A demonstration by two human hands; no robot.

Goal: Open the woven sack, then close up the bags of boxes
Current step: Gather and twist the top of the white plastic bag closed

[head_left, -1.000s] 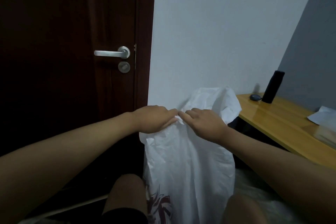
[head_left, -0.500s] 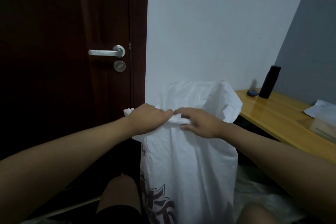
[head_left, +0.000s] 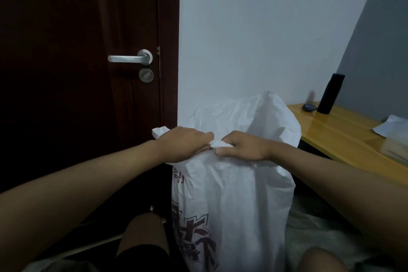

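Two hands at the sack's near rim, almost touching. Left hand [head_left: 184, 144] palm down, fingers curled over a bunched fold of the rim; a white corner pokes out past its wrist side. Right hand [head_left: 244, 147] pinching a small white wad of the rim between thumb and fingers. Both grips closed on fabric, none spread.

Sack [head_left: 234, 194] upright between the knees [head_left: 143, 234], far rim standing higher than the hands, mouth partly gaping behind them. Open room above the mouth and toward the pale wall [head_left: 254, 28]. Tight on the left: dark door [head_left: 77, 73] close by, lever handle [head_left: 130, 58] and round lock [head_left: 146, 75] well above the left hand. Tight on the right: table [head_left: 344, 137] edge just beside the sack's upper right side.

On the table, well apart from the sack: black bottle [head_left: 330, 94] upright near the far corner, small dark object [head_left: 308, 107] just beside it, white paper [head_left: 391, 127] toward the right edge.

Sack white, crinkled, thin-looking, dark red characters printed low on the near face; contents not visible. Crumpled translucent plastic [head_left: 313, 238] on the floor at lower right, detail unclear.
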